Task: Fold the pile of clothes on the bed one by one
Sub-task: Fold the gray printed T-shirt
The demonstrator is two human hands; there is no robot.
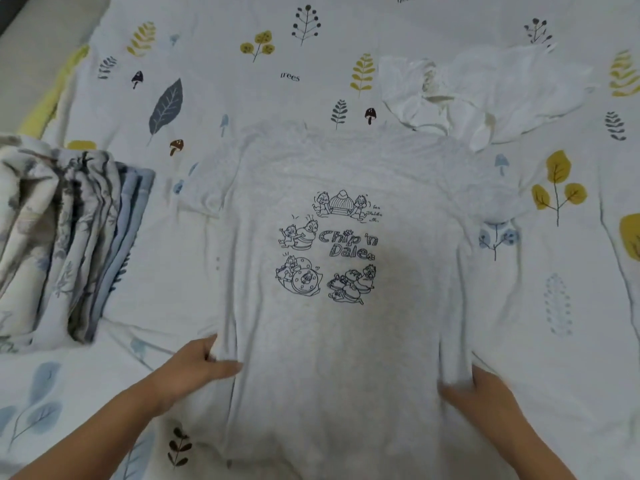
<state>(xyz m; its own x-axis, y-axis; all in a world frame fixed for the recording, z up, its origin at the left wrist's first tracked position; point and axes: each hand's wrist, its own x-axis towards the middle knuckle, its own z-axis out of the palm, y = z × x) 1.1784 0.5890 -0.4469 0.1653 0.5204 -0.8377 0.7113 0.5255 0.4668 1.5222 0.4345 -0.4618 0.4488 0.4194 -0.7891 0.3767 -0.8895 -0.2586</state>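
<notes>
A light grey T-shirt [346,341] with a dark cartoon print lies spread face up on the bed, collar at the far end. My left hand [201,367] grips the shirt's left side edge near the hem, thumb on top of the fabric. My right hand [481,393] grips the right side edge, where the cloth bunches over my fingers; it is blurred. A crumpled white garment [485,95] lies beyond the shirt's right shoulder.
A stack of folded clothes [69,237], floral and blue, sits at the left. The bed sheet [242,81] is white with leaf and mushroom prints. The bed's edge and floor show at the top left corner.
</notes>
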